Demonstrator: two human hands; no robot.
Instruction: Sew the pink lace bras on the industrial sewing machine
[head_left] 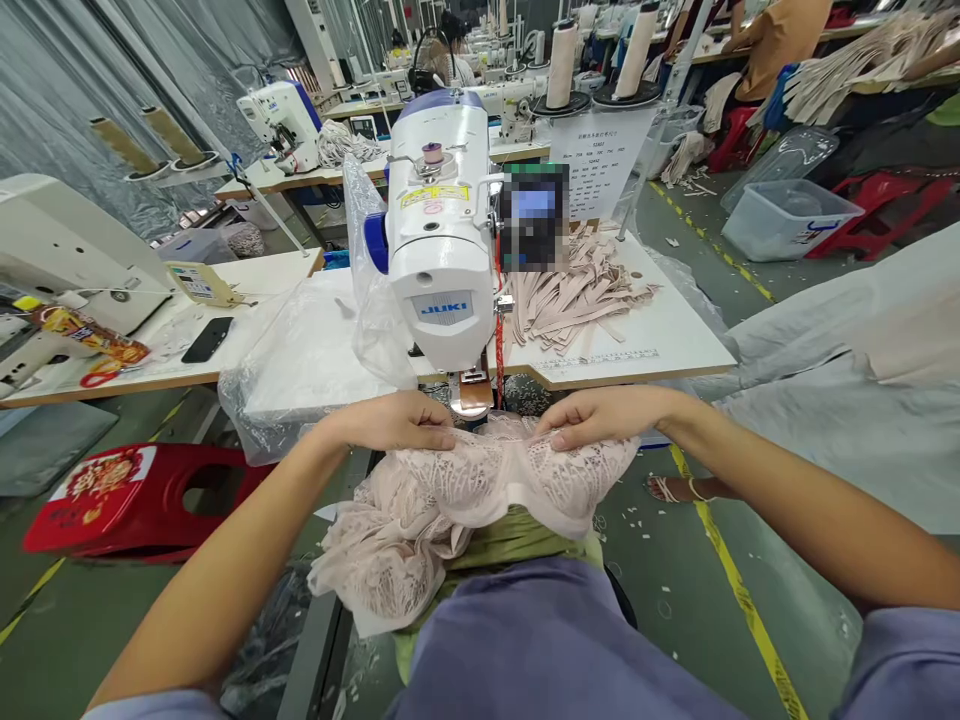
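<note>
A pale pink lace bra [517,475] is stretched between my two hands, just in front of the sewing machine [442,220]. My left hand [409,422] pinches its upper edge on the left, thumb on top. On the right, my right hand [589,415] grips the upper edge of the other cup in the same way. More pale lace garments [394,545] lie bunched on my lap at the left, over a green cloth [517,540]. The machine's needle area [472,390] is right above the bra's top edge.
Cut beige fabric strips [577,295] are heaped on the machine table [675,330] at the right. Plastic film [300,340] covers the left side. A phone [207,340] and a drink bottle [90,332] lie on the neighbouring table. A red stool [142,500] stands at lower left.
</note>
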